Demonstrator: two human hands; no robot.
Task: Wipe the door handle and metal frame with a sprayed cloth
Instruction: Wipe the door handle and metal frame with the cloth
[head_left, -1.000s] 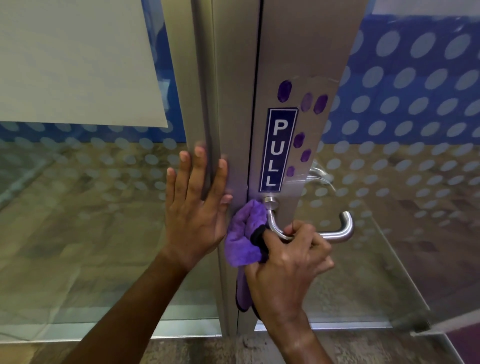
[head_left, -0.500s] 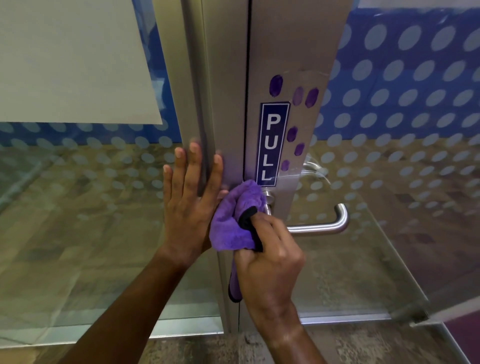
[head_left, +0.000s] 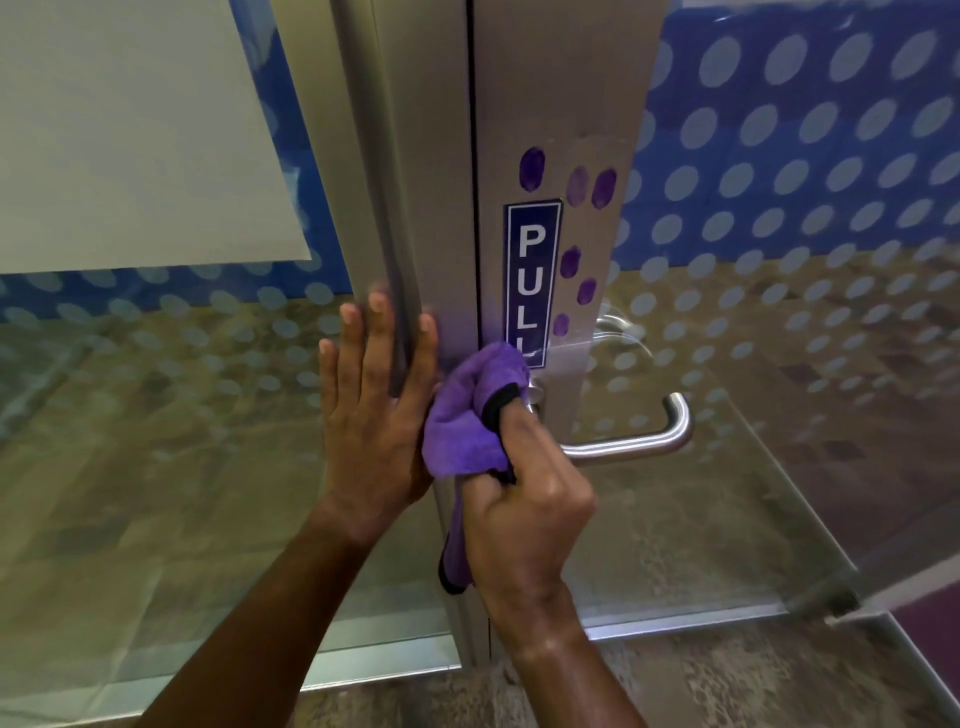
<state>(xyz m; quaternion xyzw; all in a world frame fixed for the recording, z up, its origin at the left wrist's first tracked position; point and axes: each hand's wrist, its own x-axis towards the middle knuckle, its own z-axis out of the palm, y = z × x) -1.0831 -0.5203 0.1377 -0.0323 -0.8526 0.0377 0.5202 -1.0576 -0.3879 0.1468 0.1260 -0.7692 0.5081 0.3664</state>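
A brushed metal door frame (head_left: 566, 93) runs down the middle, with a blue PULL sign (head_left: 532, 270) and purple fingerprint marks (head_left: 576, 184) beside it. A steel lever handle (head_left: 649, 441) sticks out to the right below the sign. My right hand (head_left: 524, 514) grips a bunched purple cloth (head_left: 462, 415) with a black edge, held against the base of the handle and the frame. A tail of cloth hangs below my fist. My left hand (head_left: 374, 410) lies flat, fingers straight, against the fixed metal post (head_left: 405, 156) left of the door gap.
Glass panels with a blue band and pale dots (head_left: 805, 156) flank the frame on both sides. A white sheet (head_left: 130, 130) is stuck on the left pane. A second lever (head_left: 623, 332) shows through the glass behind the door. Patterned floor (head_left: 727, 686) lies below.
My right hand has left the lever's bar and carried the cloth up and left to the handle's base and the frame. My left hand has stayed flat on the post.
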